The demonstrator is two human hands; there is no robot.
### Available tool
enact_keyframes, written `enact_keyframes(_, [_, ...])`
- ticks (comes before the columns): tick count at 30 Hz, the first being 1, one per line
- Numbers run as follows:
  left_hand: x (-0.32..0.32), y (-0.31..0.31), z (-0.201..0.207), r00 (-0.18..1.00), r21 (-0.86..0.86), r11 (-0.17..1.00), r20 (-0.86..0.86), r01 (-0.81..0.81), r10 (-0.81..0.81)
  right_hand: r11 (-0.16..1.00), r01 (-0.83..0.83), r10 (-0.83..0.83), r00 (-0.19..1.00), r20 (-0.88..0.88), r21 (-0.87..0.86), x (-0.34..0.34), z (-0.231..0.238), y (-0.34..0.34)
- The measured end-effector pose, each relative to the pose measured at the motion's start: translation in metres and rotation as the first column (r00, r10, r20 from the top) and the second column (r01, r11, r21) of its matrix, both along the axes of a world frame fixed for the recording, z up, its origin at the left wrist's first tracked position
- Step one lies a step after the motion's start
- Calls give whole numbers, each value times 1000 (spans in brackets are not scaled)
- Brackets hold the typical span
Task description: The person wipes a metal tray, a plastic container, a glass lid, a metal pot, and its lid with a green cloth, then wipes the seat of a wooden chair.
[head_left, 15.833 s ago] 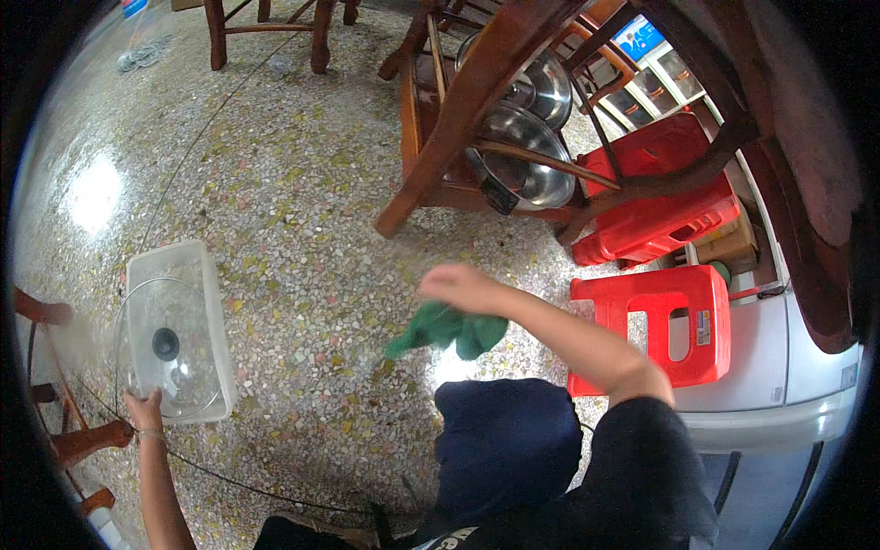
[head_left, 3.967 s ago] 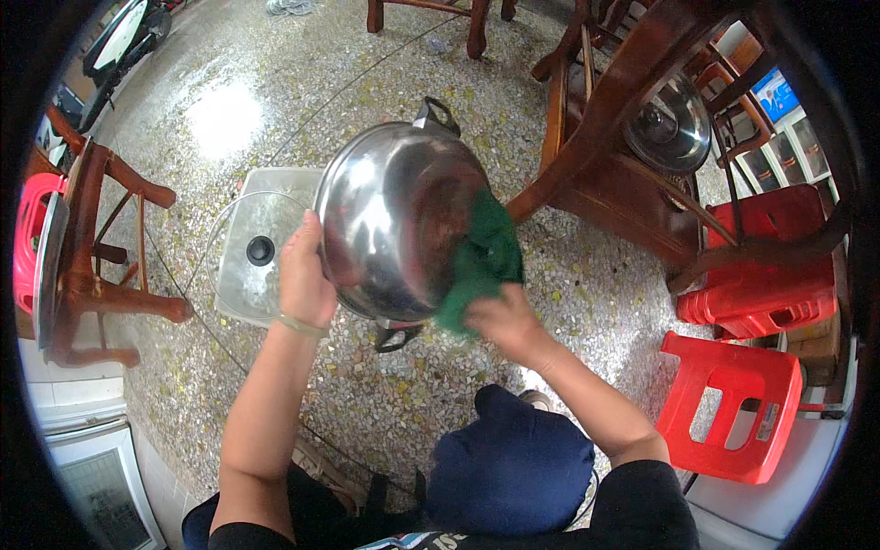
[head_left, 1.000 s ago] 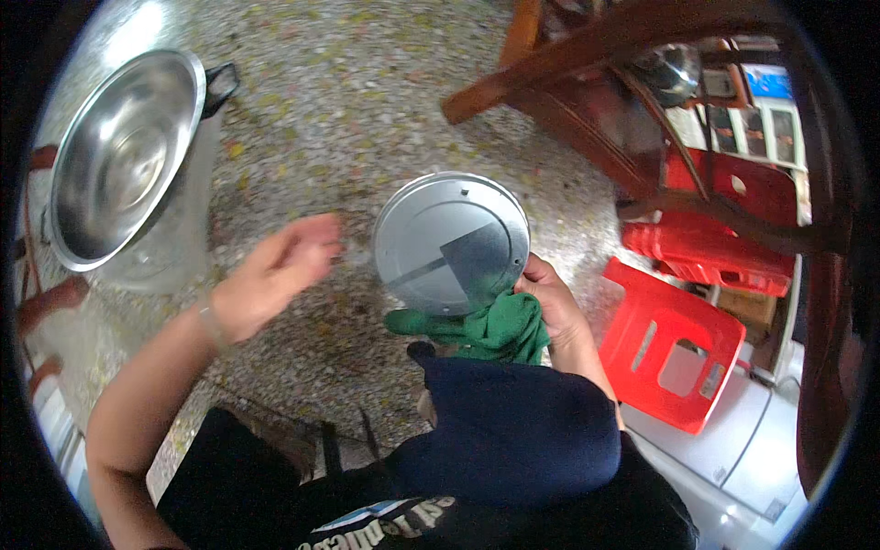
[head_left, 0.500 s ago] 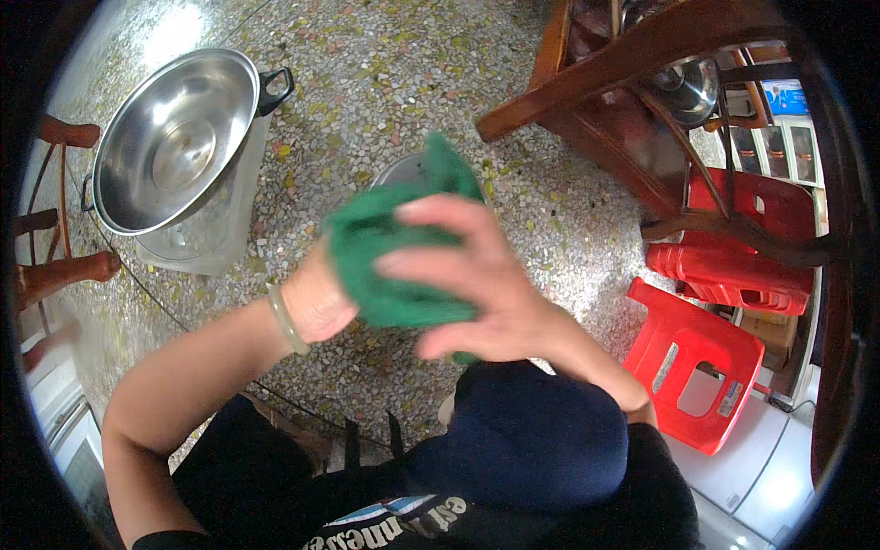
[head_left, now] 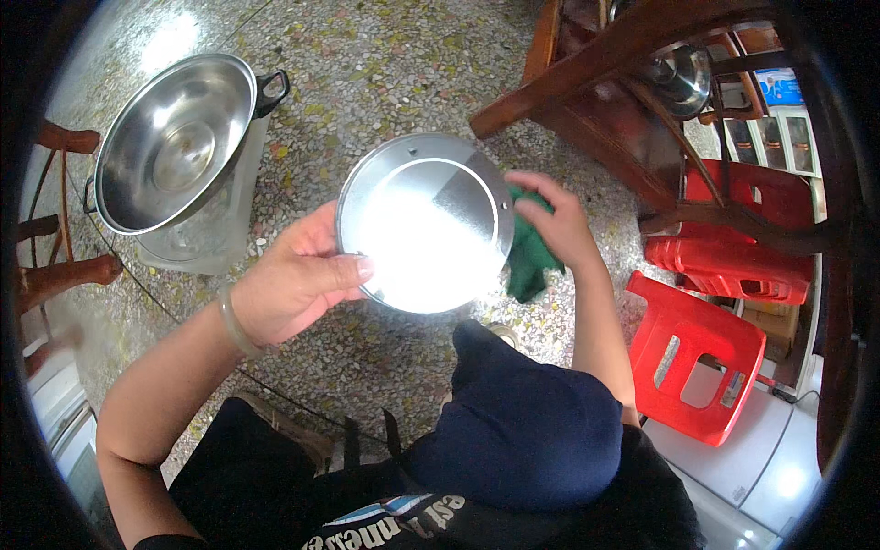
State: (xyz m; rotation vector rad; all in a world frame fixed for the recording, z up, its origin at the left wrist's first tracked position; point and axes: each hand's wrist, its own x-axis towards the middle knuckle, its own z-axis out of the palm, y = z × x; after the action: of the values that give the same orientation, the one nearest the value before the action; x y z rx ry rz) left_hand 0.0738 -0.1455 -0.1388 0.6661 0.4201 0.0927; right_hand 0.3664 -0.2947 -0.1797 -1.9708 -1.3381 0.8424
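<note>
Gleaming brightly, a silvery disc [head_left: 426,223] sits in the left grip [head_left: 291,282].

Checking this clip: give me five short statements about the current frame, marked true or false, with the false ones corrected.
1. The left hand grips the round metal disc at its edge. True.
2. The right hand is without any cloth. False: it holds the green cloth.
3. The steel pot lies upside down. False: the steel pot's open side is in view.
4. A pale bangle circles the left wrist. True.
5. The steel pot is right of the disc. False: it is on the left.
</note>
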Motion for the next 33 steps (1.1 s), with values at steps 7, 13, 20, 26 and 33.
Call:
enact_keyframes(7, [34,-12,2,959,331,908,-206,258,-197,970,241,-235,899,-369,-30,-49,58,-54])
enact_keyframes(13, [-10,-6,3,908,480,805,-387,349,-163,686,716,-725,658,204,130,-7,173,-133])
enact_keyframes(20, [-48,12,-27,841,476,763,-516,438,-161,376,891,127,-322,938,255,54,291,-278])
enact_keyframes(26, [-50,16,-30,855,387,836,-489,390,-173,-15,1000,46,23,999,-22,131,251,-397])
enact_keyframes(33, [-60,21,-40,876,382,855,-458,350,-154,97,985,-17,-143,990,144,96,277,-325])
